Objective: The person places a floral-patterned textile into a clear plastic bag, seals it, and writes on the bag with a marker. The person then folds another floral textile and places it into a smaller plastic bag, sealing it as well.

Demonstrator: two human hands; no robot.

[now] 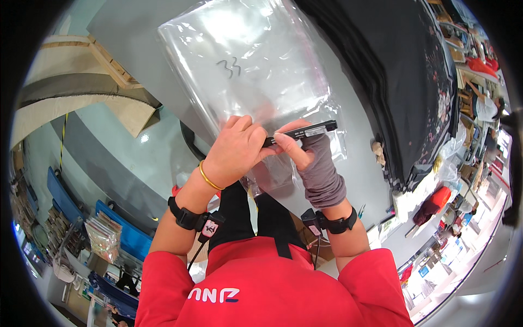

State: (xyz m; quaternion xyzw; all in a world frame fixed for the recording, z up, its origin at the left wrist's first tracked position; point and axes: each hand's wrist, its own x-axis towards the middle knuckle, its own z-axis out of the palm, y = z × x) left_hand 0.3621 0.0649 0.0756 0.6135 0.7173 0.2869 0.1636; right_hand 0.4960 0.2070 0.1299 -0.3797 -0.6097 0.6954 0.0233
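Observation:
Both of my hands meet over the near edge of a stack of clear plastic bags (201,60). Between them is a slim black bar-shaped object (321,128) with a silvery strip along its side; its exact kind I cannot make out. My left hand (237,146) is closed, pinching the object's left end with thumb and curled fingers. My right hand (297,148), in a grey fabric hand cover, grips the middle with its thumb on the near side; its other fingers are mostly hidden behind the object. The object's right end sticks out past this hand.
Under the bags is a grey table (131,38). Black fabric (381,65), partly flower-patterned, lies in a long pile along the right. A curved wooden structure (71,109) stands to the left. Blue boards (128,234) and packed goods (103,237) are at lower left.

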